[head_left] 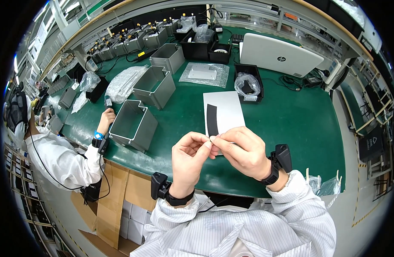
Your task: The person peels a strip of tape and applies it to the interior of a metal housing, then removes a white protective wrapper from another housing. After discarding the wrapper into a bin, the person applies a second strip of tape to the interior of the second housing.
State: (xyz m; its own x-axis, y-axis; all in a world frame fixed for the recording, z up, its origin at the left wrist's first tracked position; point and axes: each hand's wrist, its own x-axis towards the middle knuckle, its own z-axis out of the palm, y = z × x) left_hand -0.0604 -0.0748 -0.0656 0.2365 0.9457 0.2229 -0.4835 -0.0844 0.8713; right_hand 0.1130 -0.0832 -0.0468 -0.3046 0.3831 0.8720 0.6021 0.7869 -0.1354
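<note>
While pinched by both hands (214,150), white sheet (225,112).

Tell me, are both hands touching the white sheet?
Touching. The head view shows the left hand and right hand pinching the lower edge of the white sheet that bears a black strip.

Your fingertips (209,143) are covering the lower edge of the white sheet (225,112). Whatever they are pinching there is looking too small to tell.
</note>
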